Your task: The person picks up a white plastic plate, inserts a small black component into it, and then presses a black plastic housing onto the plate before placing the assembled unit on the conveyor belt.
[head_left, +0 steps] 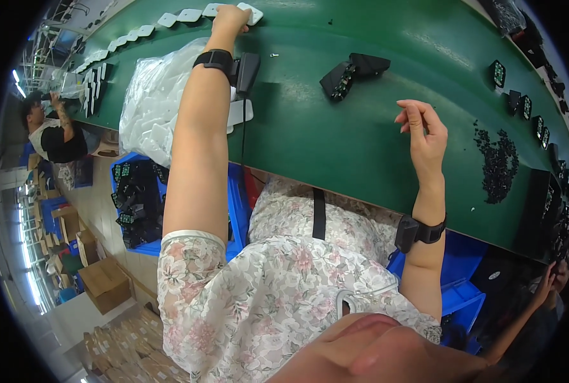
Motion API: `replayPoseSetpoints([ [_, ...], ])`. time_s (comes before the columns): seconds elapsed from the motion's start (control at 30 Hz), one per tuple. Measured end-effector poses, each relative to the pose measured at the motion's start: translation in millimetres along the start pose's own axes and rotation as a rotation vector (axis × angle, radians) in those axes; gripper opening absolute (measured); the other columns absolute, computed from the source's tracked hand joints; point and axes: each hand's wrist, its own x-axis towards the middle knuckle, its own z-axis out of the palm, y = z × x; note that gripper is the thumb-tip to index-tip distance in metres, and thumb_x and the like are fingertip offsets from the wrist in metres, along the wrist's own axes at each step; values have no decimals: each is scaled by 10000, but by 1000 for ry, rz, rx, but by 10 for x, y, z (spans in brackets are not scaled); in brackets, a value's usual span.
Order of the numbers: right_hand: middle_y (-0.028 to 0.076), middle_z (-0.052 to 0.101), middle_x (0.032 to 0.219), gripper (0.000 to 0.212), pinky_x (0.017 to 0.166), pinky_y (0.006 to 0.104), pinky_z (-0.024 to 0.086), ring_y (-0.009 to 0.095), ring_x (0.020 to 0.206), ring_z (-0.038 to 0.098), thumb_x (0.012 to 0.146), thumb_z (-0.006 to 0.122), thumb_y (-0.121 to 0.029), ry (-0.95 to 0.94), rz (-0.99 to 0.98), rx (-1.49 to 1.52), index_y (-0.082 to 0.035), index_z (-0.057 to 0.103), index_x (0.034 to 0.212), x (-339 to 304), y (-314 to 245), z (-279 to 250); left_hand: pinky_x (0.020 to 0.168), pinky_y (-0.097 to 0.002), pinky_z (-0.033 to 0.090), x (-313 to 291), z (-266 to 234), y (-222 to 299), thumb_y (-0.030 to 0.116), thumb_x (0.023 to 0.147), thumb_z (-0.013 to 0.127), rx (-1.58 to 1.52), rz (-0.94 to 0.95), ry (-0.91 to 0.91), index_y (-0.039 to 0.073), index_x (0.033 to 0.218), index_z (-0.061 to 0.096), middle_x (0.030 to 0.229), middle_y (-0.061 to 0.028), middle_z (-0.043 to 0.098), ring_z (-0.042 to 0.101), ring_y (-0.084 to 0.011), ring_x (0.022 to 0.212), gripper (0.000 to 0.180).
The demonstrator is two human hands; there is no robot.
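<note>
Along the green bench point(297, 134), far side: your left hand point(232, 19) is touching a white cover point(254, 14); can't tell whether you're pinching it;
Right hand point(426, 131): hovering empty, fingers loosely parted;
Cover row point(189, 15): sideways dragging could be knocking neighbours askew.

No lettering, numbers or signs legible in view; pale oval mark point(494, 276) in the dark area, lower right, too small to make out; brown packets point(128, 345), lower left, any print likewise unreadable.

Long green worktable point(335, 153); pale floor point(115, 220); brown cardboard box point(104, 285) at left; lit light tubes point(15, 76) upper left.
</note>
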Motion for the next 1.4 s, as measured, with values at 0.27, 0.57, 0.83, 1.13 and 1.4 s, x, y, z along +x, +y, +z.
replayPoseSetpoints([
  [0.27, 13, 599, 767, 209, 589, 181, 401, 55, 652, 499, 957, 535, -189, 13, 54, -29, -16, 646, 993, 27, 116, -79, 667, -429, 508, -1406, -589, 439, 280, 844, 642, 285, 672, 195, -55, 1038, 532, 905, -204, 635, 632, -358, 824, 403],
  [0.57, 13, 617, 767, 193, 587, 181, 422, 56, 646, 523, 951, 534, -173, 98, 75, -31, -28, 658, 981, 99, 165, -160, 906, -389, 413, -2814, -404, -297, 48, 723, 663, 546, 774, 16, 16, 1206, 497, 1179, -128, 553, 492, -309, 1114, 512],
  [0.83, 24, 645, 837, 168, 669, 211, 461, 79, 732, 570, 890, 613, -149, 251, 50, -232, -41, 667, 1007, 77, 232, -559, 888, -412, 423, -2813, -159, -359, 75, 835, 575, 441, 748, 187, 40, 1110, 576, 1131, -99, 589, 516, -300, 1092, 278],
  [1.13, 86, 631, 864, 237, 709, 352, 487, 242, 792, 616, 802, 672, -214, 405, 321, -1026, -54, 655, 976, 271, 845, -1590, 544, -278, 472, -2947, -6, 485, 63, 908, 540, -511, 576, -126, 73, 1150, 606, 803, -109, 633, 593, -157, 583, 250],
  [1.4, 151, 622, 865, 112, 713, 386, 485, 304, 787, 609, 842, 588, -94, 269, 179, -1232, -26, 579, 930, 314, 867, -1577, 424, -242, 406, -3140, 410, 1593, 101, 922, 549, -787, 668, -560, 59, 1010, 604, 683, -75, 596, 550, -107, 478, 112],
])
